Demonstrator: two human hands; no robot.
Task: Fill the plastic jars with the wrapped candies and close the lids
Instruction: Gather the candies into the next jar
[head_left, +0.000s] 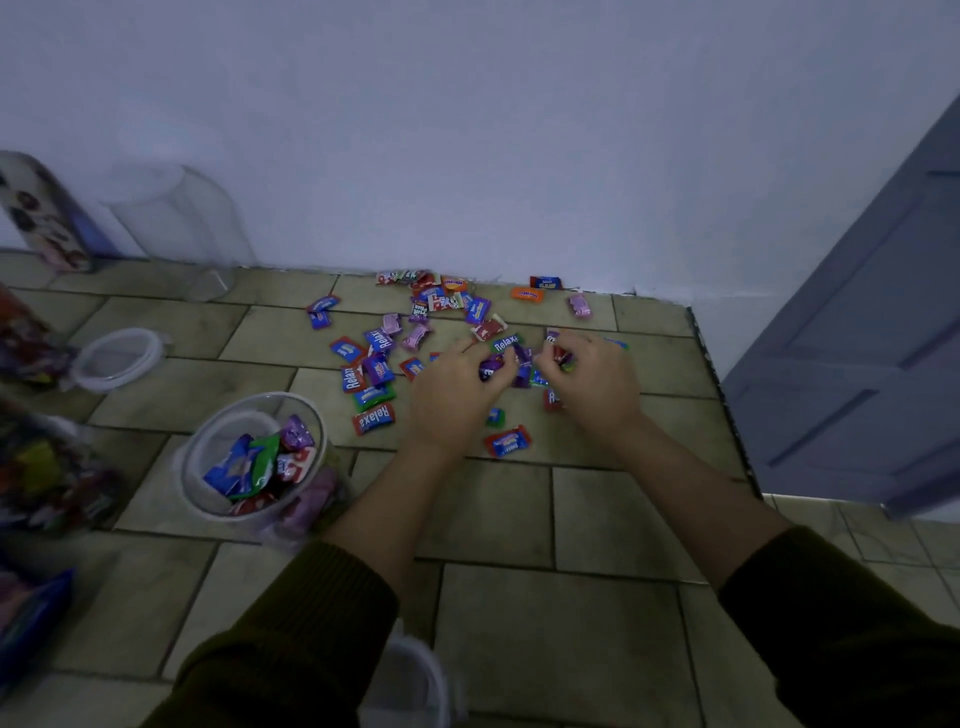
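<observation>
Scooping wrapped candies off the tiled floor (519, 519), both grips loaded.

Nearest, at my left, the open plastic jar (223, 436) stands partly filled. Just past it my left hand (452, 395) has its grip curled round a purple candy (490, 367), and my right hand (592, 379) pinches a red candy (561, 356). The wrapped candies (379, 340) lie scattered beyond, up to the wall: small glossy pillows in red, blue, purple and pink. I judge them light, crinkly and slippery, best pinched across the body or raked up by the handful.
</observation>
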